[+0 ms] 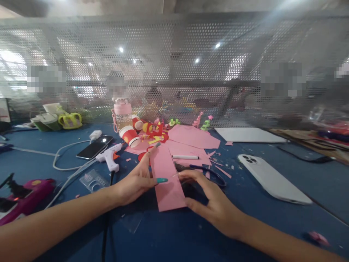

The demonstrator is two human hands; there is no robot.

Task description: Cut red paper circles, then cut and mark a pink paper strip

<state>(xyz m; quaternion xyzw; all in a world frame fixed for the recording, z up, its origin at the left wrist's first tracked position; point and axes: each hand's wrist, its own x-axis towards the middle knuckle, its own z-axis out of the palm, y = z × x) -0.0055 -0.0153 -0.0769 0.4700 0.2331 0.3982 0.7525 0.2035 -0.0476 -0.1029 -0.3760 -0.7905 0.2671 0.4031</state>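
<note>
In the head view, taking the pink paper strip (168, 191) as the middle of a clock face, the strip itself runs from just past 11 o'clock down to between 5 and 6, in front of the person and between the two hands; whether its near end touches the blue table (174, 240) is unclear. The left hand (133, 183) comes in from 8 o'clock and grasps the strip by its left edge, the teal-nailed thumb lying flat across its face. The right hand (215, 203) comes in from 4 o'clock with fingers curved, forefinger and thumb at the right edge; I cannot tell whether they pinch it or merely steady it. Scissors (219, 179) with dark blue handles lie at 3 o'clock, just beyond the right hand, and a white phone (272, 178) lies farther out on the same line. A white marker (187, 157) sits near the strip at 1 o'clock on pink sheets (193, 136). Toward 10 o'clock a red-and-white paper cup (129, 136) lies tipped on its side before a pink-lidded bottle (122, 112). Between 9 and 10 are a white glue gun (110, 159) and, just beyond it, a black phone (95, 147). A clear plastic stencil (92, 179) lies at 9, with a magenta power strip (35, 198) farther out.
</note>
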